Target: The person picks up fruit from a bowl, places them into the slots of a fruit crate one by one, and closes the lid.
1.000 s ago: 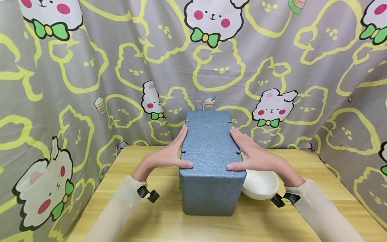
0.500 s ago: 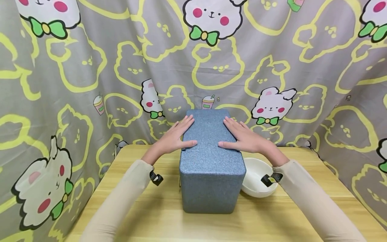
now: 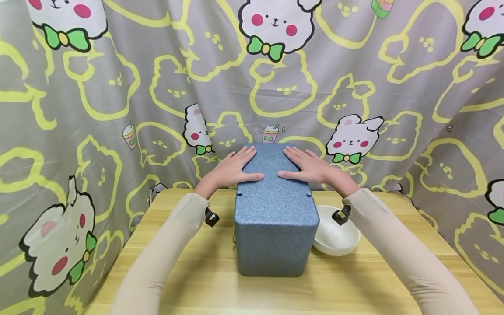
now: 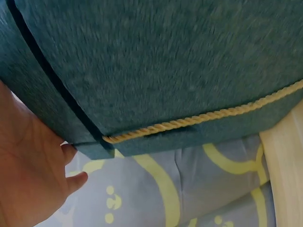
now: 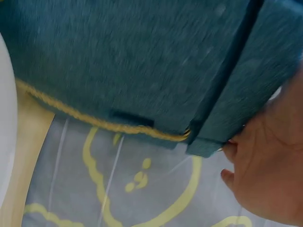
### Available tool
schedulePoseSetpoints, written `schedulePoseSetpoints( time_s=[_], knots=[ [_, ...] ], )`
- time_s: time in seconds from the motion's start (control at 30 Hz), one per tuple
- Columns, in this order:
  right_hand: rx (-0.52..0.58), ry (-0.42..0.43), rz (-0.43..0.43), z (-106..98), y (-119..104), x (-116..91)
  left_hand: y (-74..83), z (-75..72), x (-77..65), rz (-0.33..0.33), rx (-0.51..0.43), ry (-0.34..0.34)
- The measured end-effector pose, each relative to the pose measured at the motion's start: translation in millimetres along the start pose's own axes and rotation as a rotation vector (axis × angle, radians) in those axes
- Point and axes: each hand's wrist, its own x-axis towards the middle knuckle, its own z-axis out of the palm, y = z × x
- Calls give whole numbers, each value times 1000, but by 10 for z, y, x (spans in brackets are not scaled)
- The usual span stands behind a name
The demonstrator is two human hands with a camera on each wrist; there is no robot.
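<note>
A blue-grey foam box (image 3: pixel 271 251) with a fitted lid (image 3: pixel 275 208) stands in the middle of the table in the head view. My left hand (image 3: pixel 232 169) lies over the far left edge of the lid, fingers extended and thumb pointing inward. Mirroring it, my right hand (image 3: pixel 311 168) rests on the far right edge. Both wrist views show the box's side walls, the lid seam, and a twisted tan rope (image 4: pixel 189 122) running along the left wall. A similar rope (image 5: pixel 109 125) runs along the right wall.
Close against the box's right side is a white bowl (image 3: pixel 336 238), partly hidden by the box. The wooden table (image 3: pixel 197 280) ends at a grey curtain (image 3: pixel 165 105) with yellow cartoon outlines, which hangs behind and on both sides.
Both hands have slid away from the body along the lid, from its nearer edges to its far end, and have moved slightly inward. The box and bowl stay put.
</note>
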Motion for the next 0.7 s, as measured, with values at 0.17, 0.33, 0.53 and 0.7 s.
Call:
schedulePoseSetpoints(
  time_s=[0.17, 0.33, 0.53, 0.7],
  knots=[
    [6, 1, 11, 53, 65, 82, -23, 32, 54, -25, -17, -33],
    [15, 11, 10, 87, 97, 100, -24, 58, 62, -18, -18, -19],
    [-3, 68, -8, 18, 129, 92, -65, 61, 38, 2, 7, 85],
    [36, 195, 17, -91, 276, -36, -221, 39, -83, -6, 18, 249]
  ],
)
